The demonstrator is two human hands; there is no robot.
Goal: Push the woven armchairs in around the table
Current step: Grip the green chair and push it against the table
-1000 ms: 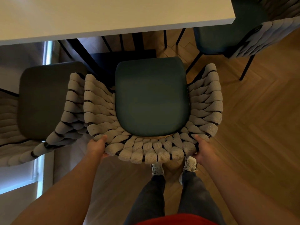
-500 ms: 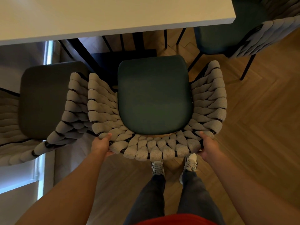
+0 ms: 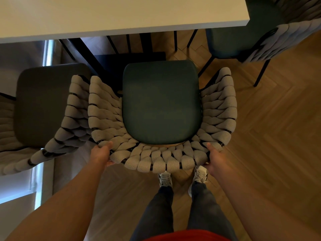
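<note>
Hands, left hand (image 3: 101, 154) and right hand (image 3: 215, 158), grip the middle armchair (image 3: 161, 103) at its near backrest corners. Its seat front sits short of the table (image 3: 121, 14) edge; left armchair (image 3: 43, 108) touches alongside.

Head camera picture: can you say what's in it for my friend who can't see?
Two bare hands, left hand and right hand, grip the curved back of a beige woven armchair with a dark green seat cushion, facing a white rectangular table. Another matching woven armchair stands close on its left, a third at the table's right end.
</note>
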